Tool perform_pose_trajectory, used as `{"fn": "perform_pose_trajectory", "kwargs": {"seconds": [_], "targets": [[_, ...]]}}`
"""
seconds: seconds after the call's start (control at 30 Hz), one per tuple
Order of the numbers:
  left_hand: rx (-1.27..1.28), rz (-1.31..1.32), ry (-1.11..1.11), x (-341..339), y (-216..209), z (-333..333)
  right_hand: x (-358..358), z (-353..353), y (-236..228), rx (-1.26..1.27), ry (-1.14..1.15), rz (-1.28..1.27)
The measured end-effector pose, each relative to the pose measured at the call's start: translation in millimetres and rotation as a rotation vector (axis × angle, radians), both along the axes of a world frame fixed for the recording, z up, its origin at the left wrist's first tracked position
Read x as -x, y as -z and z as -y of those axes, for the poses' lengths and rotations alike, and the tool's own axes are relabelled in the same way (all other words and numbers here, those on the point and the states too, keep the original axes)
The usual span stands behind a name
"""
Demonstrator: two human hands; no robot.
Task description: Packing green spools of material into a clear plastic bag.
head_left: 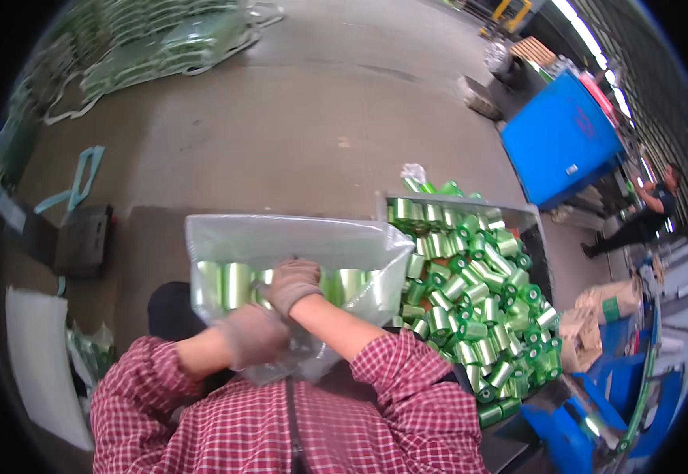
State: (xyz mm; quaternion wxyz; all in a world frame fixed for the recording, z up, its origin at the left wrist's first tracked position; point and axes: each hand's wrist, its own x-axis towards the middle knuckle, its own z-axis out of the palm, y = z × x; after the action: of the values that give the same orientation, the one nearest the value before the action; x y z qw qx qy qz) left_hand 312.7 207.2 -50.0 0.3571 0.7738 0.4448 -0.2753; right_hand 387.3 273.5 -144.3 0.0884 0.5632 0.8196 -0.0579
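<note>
A clear plastic bag [297,229] lies across my lap with a row of shiny green film rolls [237,286] inside it. My right hand [294,284], in a greyish-brown glove, is over the middle of that row. Its fingers are curled, and what they hold is hidden. Crossing close below it is my left hand [257,336], gloved too, at the bag's near side. Motion blurs its fingers, so their grip does not show. To the right, a large bin [537,229] is heaped with loose green rolls [470,288].
Stacked bagged rolls [178,47] are at the far left. A dark box-shaped device [83,241] and a white curved panel [48,363] stand at my left. Beyond the bin are a blue container [561,138], brown paper sacks [589,324] and another person [652,205].
</note>
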Motion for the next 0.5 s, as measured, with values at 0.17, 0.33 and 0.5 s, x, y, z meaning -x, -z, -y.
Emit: {"fn": "perform_pose_trajectory", "kwargs": {"seconds": [0.17, 0.33, 0.5], "targets": [[-0.748, 0.262, -0.240, 58, 76, 1, -92, -46, -43, -0.406, -0.357, -0.775], [-0.600, 0.172, -0.280, 49, 68, 1, -288, -186, 65, -0.373, 0.686, -1.049], [-0.473, 0.126, -0.309, 42, 74, -17, -341, -206, 271, 0.176, 1.039, -0.389]]}}
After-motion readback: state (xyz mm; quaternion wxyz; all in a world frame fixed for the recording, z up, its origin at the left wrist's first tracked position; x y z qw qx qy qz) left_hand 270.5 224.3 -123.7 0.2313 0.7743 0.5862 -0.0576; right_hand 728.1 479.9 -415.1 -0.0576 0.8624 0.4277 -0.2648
